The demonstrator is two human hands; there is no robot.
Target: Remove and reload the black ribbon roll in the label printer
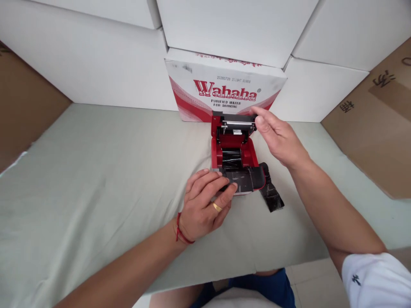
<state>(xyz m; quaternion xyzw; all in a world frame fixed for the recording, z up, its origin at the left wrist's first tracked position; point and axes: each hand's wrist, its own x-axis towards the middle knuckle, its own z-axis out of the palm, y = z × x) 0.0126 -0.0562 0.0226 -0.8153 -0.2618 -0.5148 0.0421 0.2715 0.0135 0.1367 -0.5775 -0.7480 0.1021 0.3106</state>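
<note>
A small red-and-black label printer (215,149) stands on the cloth-covered table with its lid (236,117) raised. A glossy black ribbon roll (231,157) lies inside the red body. Black ribbon (245,182) lies across the printer's front, and a crumpled length of black ribbon (272,194) trails onto the cloth at the right. My left hand (207,201), with bent fingers, presses the ribbon at the front left edge. At the lid's right end, my right hand (278,137) grips with the thumb in front and fingers behind; the fingertips are partly hidden.
Behind the printer stands a white-and-red Wahaha water carton (189,94) against stacked white boxes (112,60). Brown cardboard (25,102) is at the left, and more brown cardboard (375,124) with black writing at the right. A pale green cloth (112,162) covers the table.
</note>
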